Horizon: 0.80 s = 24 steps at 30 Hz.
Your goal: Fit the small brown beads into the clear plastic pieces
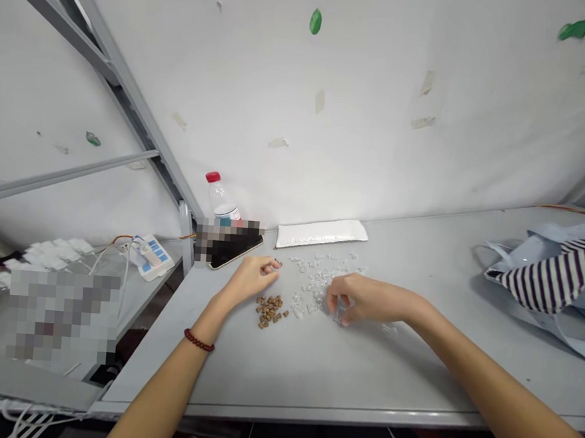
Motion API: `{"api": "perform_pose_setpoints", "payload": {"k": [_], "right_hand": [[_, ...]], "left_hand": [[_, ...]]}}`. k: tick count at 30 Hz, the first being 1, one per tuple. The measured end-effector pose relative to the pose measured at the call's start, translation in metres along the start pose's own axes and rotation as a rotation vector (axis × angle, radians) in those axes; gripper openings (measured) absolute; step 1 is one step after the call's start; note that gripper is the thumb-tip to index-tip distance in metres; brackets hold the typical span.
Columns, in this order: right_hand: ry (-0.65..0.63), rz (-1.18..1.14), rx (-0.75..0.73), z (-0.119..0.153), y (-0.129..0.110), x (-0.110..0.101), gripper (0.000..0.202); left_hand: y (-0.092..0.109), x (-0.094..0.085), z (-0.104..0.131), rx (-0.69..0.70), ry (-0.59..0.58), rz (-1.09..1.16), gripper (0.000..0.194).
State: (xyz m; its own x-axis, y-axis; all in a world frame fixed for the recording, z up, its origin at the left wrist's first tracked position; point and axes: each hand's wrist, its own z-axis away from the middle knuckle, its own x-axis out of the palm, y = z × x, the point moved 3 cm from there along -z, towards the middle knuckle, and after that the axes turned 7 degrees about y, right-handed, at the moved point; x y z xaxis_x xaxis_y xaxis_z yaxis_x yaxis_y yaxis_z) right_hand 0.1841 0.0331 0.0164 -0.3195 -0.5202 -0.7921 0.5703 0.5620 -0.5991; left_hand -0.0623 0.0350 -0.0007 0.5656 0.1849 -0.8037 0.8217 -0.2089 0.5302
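My left hand (255, 278) rests at the left of the scattered pieces, its fingers curled together. A tiny object shows at its fingertips, too small to name. Just below it lies a pile of small brown pellets (269, 309), like dry pet food. Many small clear pieces (312, 284), shiny like plastic or glass, are spread over the desk between my hands. My right hand (354, 298) is bent down at the right side of these, thumb and fingers closing around a small clear piece (339, 310). A few more clear bits lie under the right wrist.
A white packet (321, 234) lies along the wall on the grey desk (336, 382). A black phone (235, 247) and a red-capped bottle (223, 201) are at the back left. On the right sits a light-blue bag (536, 243) with striped cloth (553, 280). A power strip (154, 257) is at left.
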Motion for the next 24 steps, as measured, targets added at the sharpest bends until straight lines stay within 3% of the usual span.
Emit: {"api": "perform_pose_setpoints", "payload": {"k": [8,12,16,21,24], "right_hand": [[0.112,0.089,-0.077,-0.008,0.001,0.011,0.025],[0.148,0.078,-0.075,-0.008,0.001,0.010,0.020],[0.160,0.092,-0.095,-0.009,0.002,0.011,0.016],[0.182,0.164,-0.056,-0.010,0.002,0.010,0.013],[0.207,0.128,-0.043,-0.010,0.002,0.007,0.010]], "left_hand": [[0.017,0.002,0.010,-0.033,-0.356,0.127,0.027],[0.029,-0.005,0.013,0.080,-0.335,0.064,0.024],[0.038,-0.005,0.020,0.210,-0.422,0.031,0.021],[0.040,-0.001,0.027,0.215,-0.403,-0.022,0.014],[0.041,0.003,0.029,0.227,-0.455,0.011,0.010]]}}
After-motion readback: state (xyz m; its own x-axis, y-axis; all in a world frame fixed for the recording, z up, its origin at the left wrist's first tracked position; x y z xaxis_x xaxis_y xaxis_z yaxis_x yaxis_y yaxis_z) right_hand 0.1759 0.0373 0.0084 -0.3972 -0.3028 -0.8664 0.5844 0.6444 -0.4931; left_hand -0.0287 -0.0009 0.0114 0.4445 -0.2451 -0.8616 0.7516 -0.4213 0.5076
